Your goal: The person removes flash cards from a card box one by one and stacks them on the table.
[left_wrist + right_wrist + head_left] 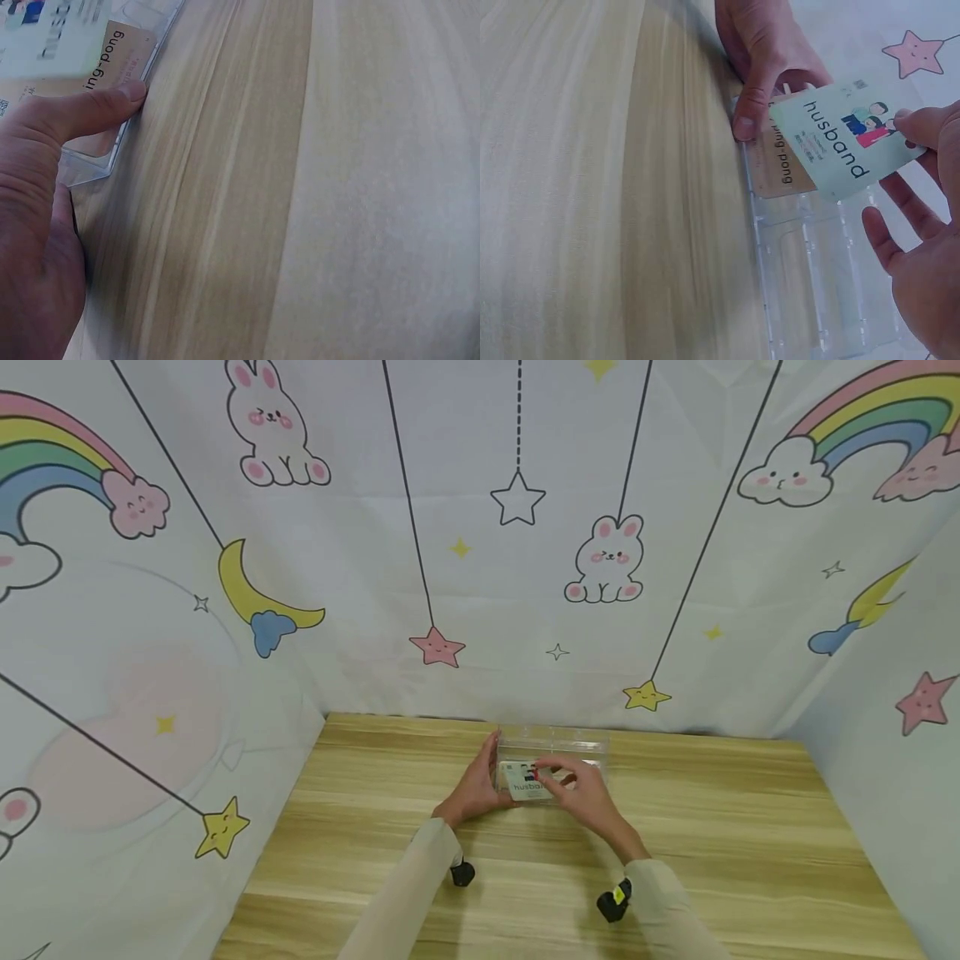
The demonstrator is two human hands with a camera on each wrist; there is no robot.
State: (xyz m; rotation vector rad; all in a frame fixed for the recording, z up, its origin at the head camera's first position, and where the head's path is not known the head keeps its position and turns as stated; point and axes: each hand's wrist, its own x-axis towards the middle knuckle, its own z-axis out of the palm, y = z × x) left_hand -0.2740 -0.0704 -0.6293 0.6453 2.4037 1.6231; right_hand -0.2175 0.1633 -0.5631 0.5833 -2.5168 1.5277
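Observation:
My right hand (587, 797) pinches a pale green flashcard (829, 131) by one edge, between thumb and fingertips. The card has the word "husband" and a small picture of people. It is held tilted over the left part of a clear plastic case (791, 255) with compartments. Under it, an orange-tan card (126, 54) marked "ping-pong" lies in the case's left compartment, partly covered. My left hand (478, 785) holds the left end of the case, its thumb on the front edge. In the right wrist view, the neighbouring compartment looks see-through.
The case stands on a wood-grain table (360, 827), near its back edge. A white curtain (480, 585) printed with bunnies, stars and rainbows hangs behind and along both sides. Black wrist devices (613, 903) are worn at both sleeves.

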